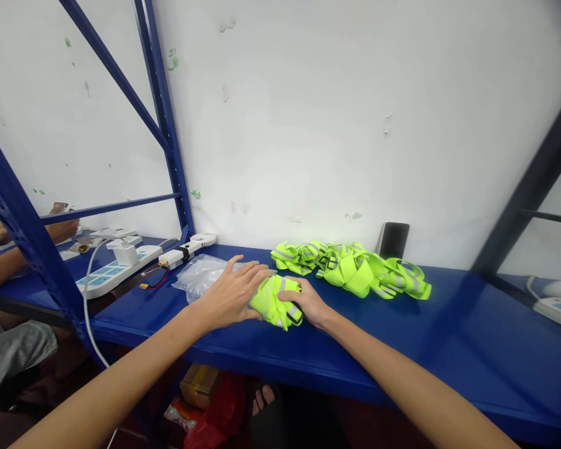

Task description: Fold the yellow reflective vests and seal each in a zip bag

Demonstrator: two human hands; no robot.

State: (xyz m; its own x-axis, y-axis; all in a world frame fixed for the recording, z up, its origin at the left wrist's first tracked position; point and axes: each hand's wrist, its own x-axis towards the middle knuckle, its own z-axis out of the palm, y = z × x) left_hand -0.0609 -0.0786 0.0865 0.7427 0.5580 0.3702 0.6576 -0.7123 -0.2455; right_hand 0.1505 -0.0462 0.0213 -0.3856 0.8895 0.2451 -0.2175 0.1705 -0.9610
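A bundled neon-yellow reflective strap [275, 302] with grey stripes sits between my two hands, just above the front part of the blue shelf. My left hand [234, 293] cups its left side, the thumb low and the long fingers across the top, one finger raised. From the right, my right hand [308, 302] grips the bundle with the thumb over its front; the other fingers are mostly hidden behind it. More neon-yellow reflective straps [355, 271] lie in a loose heap behind and to the right. Clear plastic bags [199, 274] lie behind my left hand.
A dark phone [395, 240] leans on the wall. Leftward are a white handheld fan [187, 249], a small wired battery [156, 277] and a power strip [121, 271]. Blue rack posts [166, 125] frame the shelf [402, 349]. Another person's hands [60, 224] are at far left.
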